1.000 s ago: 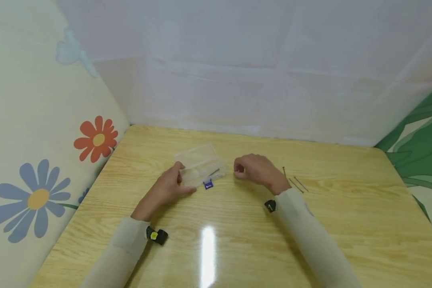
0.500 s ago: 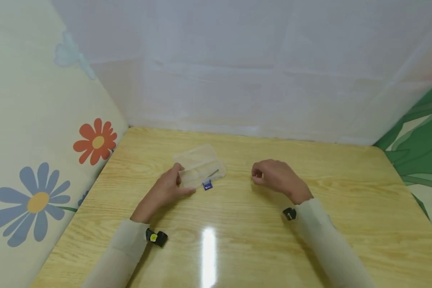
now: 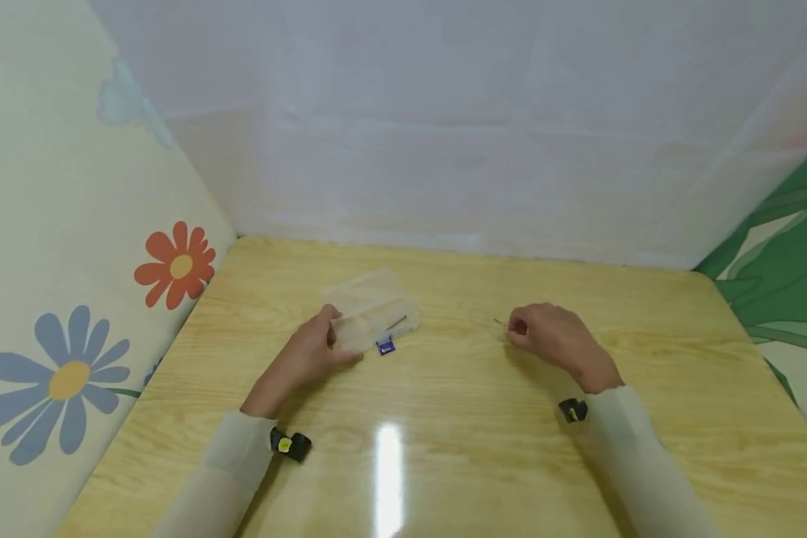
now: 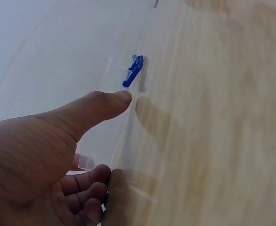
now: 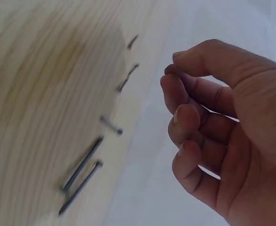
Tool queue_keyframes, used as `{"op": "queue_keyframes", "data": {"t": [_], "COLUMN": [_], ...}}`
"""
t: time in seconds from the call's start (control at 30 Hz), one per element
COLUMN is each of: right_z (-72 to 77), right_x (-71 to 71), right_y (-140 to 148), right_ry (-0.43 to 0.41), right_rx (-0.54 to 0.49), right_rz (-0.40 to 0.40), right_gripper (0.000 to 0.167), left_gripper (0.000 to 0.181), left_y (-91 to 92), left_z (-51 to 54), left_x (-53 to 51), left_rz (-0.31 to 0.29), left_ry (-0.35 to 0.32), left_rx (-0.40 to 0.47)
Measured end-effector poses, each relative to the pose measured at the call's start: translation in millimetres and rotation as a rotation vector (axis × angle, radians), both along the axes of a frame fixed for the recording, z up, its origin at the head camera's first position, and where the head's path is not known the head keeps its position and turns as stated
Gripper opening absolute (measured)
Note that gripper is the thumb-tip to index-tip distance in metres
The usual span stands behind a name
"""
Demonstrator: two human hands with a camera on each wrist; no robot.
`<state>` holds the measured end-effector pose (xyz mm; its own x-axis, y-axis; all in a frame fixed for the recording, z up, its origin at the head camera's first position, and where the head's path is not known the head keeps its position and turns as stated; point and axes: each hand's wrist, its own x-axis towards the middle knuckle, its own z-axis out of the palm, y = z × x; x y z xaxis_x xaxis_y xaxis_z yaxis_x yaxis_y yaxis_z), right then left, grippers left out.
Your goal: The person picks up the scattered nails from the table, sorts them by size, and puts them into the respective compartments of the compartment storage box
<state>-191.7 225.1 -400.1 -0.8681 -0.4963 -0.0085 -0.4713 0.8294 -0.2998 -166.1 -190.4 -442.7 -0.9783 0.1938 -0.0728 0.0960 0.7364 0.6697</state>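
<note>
On the wooden table (image 3: 444,418) lies a clear plastic box (image 3: 370,317) with its lid raised or folded back. It has a blue latch (image 3: 385,345), and one dark nail (image 3: 397,323) lies inside. My left hand (image 3: 307,357) holds the box's left end, thumb along the near side, as the left wrist view also shows. My right hand (image 3: 557,340) is over the table to the right, fingers curled and thumb tip at the index fingertip, with nothing visible between them. Several loose nails (image 5: 81,165) lie beside it in the right wrist view; the head view mostly hides them.
A pale cloth wall (image 3: 403,164) rises behind the table's far edge. Flower-printed panels (image 3: 67,299) stand at the left, and a green leaf print (image 3: 780,254) is at the right.
My right hand has moved right, away from the box, and is now by the loose nails, most of which it hides in the head view. The left hand and box stay nearly still.
</note>
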Motion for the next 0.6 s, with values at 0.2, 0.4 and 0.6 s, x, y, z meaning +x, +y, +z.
{"op": "queue_keyframes", "data": {"t": [0.2, 0.4, 0.6], "right_z": [-1.8, -5.5, -11.0], "right_x": [4.1, 6.5, 8.8], "right_y": [22.9, 41.0, 58.3], "right_ry": [0.018, -0.007, -0.037], "right_rx": [0.027, 0.056, 0.059], "right_rz": [-0.057, -0.114, -0.159], "right_gripper": [0.008, 0.011, 0.014], "left_gripper": [0.074, 0.074, 0.074], "left_y": [0.5, 0.5, 1.6], "left_z": [-0.4, 1.3, -1.3], "left_x": [0.5, 2.9, -0.3], "left_rz": [-0.003, 0.006, -0.002], "left_ry": [0.003, 0.005, 0.004], "left_rx": [0.003, -0.014, -0.011]}}
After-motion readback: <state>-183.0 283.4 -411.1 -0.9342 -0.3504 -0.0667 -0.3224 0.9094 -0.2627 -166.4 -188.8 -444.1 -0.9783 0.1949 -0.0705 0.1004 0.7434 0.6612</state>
